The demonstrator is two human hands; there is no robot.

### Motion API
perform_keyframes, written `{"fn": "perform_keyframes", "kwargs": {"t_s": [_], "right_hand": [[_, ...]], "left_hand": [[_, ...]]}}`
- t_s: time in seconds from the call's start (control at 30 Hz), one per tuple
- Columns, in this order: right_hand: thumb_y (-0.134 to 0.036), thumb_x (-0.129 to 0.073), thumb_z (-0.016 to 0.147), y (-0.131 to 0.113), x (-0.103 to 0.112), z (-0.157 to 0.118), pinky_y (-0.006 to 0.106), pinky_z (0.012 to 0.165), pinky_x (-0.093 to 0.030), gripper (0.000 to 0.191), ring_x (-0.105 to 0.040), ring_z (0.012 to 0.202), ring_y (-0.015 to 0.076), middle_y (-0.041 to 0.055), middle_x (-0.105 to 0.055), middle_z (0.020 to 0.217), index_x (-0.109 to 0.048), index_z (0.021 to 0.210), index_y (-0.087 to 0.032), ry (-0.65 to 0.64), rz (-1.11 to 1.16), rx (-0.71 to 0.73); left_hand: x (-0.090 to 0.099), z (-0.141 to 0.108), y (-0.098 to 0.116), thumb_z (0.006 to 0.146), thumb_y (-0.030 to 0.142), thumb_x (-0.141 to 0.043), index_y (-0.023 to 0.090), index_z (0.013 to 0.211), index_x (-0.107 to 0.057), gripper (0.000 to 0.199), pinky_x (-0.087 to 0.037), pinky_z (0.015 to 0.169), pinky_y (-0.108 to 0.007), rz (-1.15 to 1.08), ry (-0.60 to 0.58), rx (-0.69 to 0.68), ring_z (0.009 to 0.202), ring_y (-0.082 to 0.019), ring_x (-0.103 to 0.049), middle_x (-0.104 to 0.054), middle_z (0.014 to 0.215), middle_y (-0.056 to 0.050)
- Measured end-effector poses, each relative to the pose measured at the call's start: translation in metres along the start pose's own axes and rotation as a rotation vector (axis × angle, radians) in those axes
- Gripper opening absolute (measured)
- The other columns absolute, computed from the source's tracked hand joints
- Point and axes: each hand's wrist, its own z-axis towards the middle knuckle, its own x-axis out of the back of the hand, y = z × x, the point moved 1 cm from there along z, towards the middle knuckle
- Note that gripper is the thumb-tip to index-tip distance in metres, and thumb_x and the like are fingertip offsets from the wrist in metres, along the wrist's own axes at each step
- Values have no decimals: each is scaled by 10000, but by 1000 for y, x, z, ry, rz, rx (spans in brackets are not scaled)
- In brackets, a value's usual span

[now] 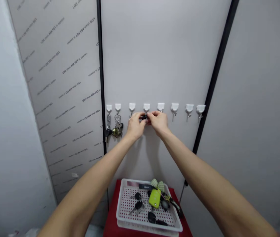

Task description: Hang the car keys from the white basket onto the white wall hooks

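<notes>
at the bottom centre of the frame, a white basket (pixel 118 214) sits on a red table (pixel 111 214), with a yellow-green key fob (pixel 154 198) and black-headed keys (pixel 138 205) lying in it; the forearms (pixel 105 169) reach up on either side, best held wide of its rim so nothing gets knocked. farther off, at mid-frame, a small dark piece (pixel 144 117) sits between the two hands, just below the fourth hook (pixel 146 107) from the left. the left hand (pixel 136 125) pinches it from one side and the right hand (pixel 159 121) seems to pinch its other end; whether it touches the hook i cannot tell, as the hands cover much of it. this looks like fine fingertip work: a steady left pinch, with the right making small adjustments, should serve best, and light pressure would spare the hook's mount on the white panel (pixel 164 59). left of centre, hanging keys (pixel 116 132) are near the left hand, so small motions there avoid snagging them.
</notes>
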Motion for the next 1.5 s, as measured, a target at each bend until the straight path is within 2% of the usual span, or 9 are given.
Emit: {"fn": "perform_keyframes", "kwargs": {"t_s": [0.37,0.53,0.63,0.77,0.83,0.9,1.13,1.3,1.5], "right_hand": [[-220,-448,598,11,5,6,215,401,-418,113,-477,376,83,-20,-493,440,-476,527,-135,-5,-144,-12],[-261,-430,626,32,20,-23,205,457,-404,177,-490,426,74,-5,-534,552,-527,679,-122,-6,-255,131],[-242,-419,643,66,35,-68,203,500,-395,191,-492,477,78,-2,-548,569,-537,726,-118,-199,-370,91],[-180,-411,652,118,53,-144,207,575,-380,172,-500,566,93,13,-586,635,-565,713,-137,-668,-635,-9],[-154,-405,655,138,58,-173,211,607,-367,182,-501,619,106,26,-592,679,-574,719,-146,-843,-784,-1],[-158,-418,655,152,58,-190,232,661,-348,183,-494,709,135,50,-590,736,-577,744,-145,-930,-941,42],[-178,-386,695,170,42,-198,320,679,-299,211,-437,821,226,104,-583,777,-586,742,-129,-907,-1282,127],[-153,-372,700,175,38,-199,330,659,-280,218,-426,815,229,97,-589,761,-589,699,-130,-931,-1297,178],[-198,-325,731,171,41,-200,312,647,-275,244,-452,759,192,60,-595,745,-565,720,-161,-887,-1226,119]], "left_hand": [[-14,-3,-1,640,80,-417,101,967,-471,332,-344,819,-261,193,-81,-14,893,-146,-458,-515,959,-76],[-19,-46,-17,641,71,-398,123,1020,-411,383,-344,819,-274,105,-99,-54,930,-138,-430,-457,1021,-73],[-26,-100,-42,640,74,-396,123,1001,-426,365,-330,830,-262,120,-272,-6,952,-135,-407,-453,1017,-69],[-38,-176,-80,644,97,-401,134,950,-470,316,-326,826,-247,222,-591,168,923,-134,-423,-487,965,-61],[-44,-203,-94,646,120,-412,150,931,-486,297,-332,813,-247,269,-724,243,900,-138,-440,-504,944,-52],[-49,-219,-103,640,146,-433,159,918,-496,286,-336,799,-245,305,-807,293,886,-145,-451,-515,933,-49],[-58,-232,-110,628,149,-431,150,949,-484,326,-315,811,-243,352,-869,369,913,-152,-436,-512,959,-59],[-57,-234,-114,628,151,-412,147,981,-472,358,-305,819,-257,364,-899,346,938,-171,-413,-498,986,-66],[-59,-238,-117,612,156,-422,160,1009,-450,398,-306,808,-264,330,-899,290,914,-176,-416,-500,959,-67]]}}
